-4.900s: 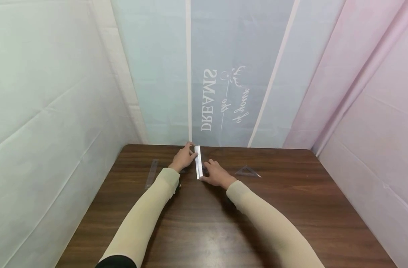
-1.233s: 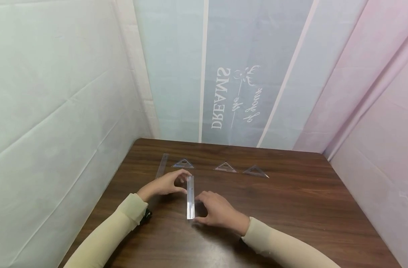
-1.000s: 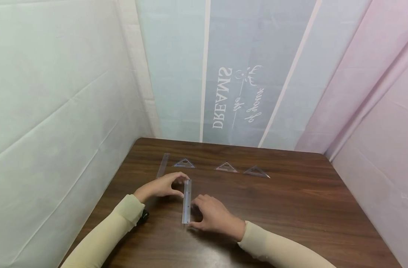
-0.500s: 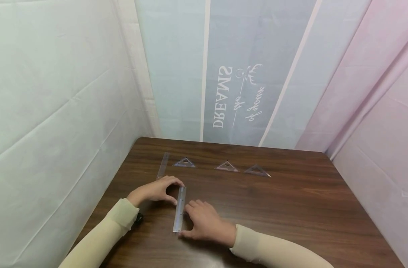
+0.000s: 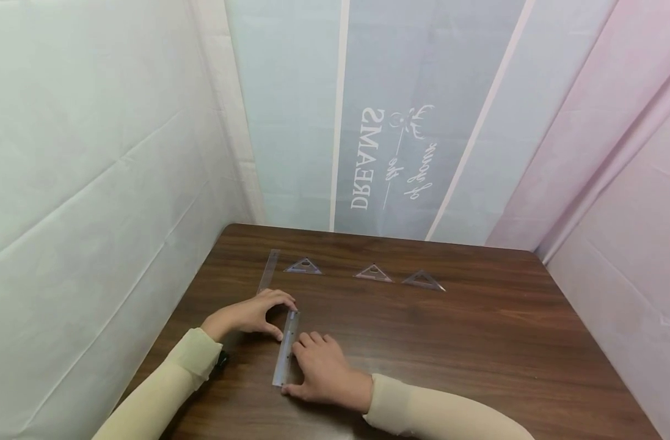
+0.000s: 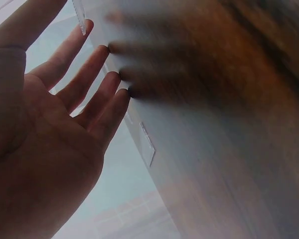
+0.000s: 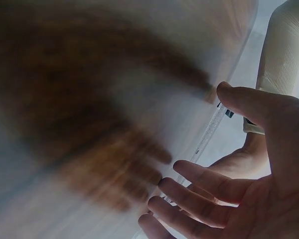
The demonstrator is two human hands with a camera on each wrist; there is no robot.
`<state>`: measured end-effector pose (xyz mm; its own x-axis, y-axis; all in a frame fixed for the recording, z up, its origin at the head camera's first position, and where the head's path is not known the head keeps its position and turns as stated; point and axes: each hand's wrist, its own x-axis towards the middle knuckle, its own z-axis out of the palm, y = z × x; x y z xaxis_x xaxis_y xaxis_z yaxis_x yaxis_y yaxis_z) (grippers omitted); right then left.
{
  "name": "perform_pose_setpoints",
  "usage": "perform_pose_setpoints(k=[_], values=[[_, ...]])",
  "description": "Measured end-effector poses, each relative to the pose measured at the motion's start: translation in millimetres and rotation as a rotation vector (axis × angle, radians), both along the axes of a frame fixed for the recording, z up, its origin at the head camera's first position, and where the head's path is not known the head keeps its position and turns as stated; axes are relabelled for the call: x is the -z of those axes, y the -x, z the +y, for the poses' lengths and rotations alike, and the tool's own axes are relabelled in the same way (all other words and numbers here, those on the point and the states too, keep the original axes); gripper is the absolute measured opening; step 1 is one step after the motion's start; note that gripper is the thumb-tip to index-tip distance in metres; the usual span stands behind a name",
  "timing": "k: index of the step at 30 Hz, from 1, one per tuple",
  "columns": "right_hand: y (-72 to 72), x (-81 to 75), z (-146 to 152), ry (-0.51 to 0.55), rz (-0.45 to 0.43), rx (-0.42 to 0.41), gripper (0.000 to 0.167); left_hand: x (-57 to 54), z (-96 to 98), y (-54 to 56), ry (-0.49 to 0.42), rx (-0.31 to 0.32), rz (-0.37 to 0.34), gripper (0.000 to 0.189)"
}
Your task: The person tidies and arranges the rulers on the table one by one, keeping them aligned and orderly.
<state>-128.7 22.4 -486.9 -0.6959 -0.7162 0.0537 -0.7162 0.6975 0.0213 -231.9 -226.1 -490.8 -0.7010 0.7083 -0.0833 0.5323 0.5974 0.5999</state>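
A clear ruler [image 5: 286, 351] with a bluish tint lies slanted between both hands, its near end toward the left. My left hand [image 5: 258, 313] touches its far end with the index finger, while the thumb tip is at its left edge. In the left wrist view the ruler's tip [image 6: 79, 19] shows by the index fingertip, and the fingers are spread and nearly straight. The right hand [image 5: 324, 373] has its fingertips along the right edge and its thumb at the near end. The right wrist view shows the ruler [image 7: 209, 130] edge-on, thumb at its end.
Behind the hands, toward the back of the brown wooden table [image 5: 477, 336], lie another clear ruler [image 5: 269, 269], partly behind the left hand, a blue-tinted set square [image 5: 302, 271], a pinkish set square [image 5: 366, 277] and a grey one [image 5: 432, 283]. Fabric walls [image 5: 120, 214] surround the table.
The ruler and both hands have come from the back edge toward the near left of the table. The ruler has turned to a slant, and the set squares behind have come into view.
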Motion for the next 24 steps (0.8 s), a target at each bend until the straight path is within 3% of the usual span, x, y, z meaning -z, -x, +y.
perform_pose_setpoints(k=[9,15,24], values=[[-0.2,-4.8,-8,-0.027,0.04,-0.006,0.071,0.3,-5.8,3.7,0.003,-0.006,-0.007,0.065],[0.1,-10.0,-12,-0.062,0.063,-0.019,0.074,-5.9,-6.6,4.1,0.014,-0.004,-0.013,0.063],[0.1,-20.8,-15,-0.128,0.018,-0.023,0.071,-4.6,-8.1,4.2,-0.008,0.019,-0.02,0.063]])
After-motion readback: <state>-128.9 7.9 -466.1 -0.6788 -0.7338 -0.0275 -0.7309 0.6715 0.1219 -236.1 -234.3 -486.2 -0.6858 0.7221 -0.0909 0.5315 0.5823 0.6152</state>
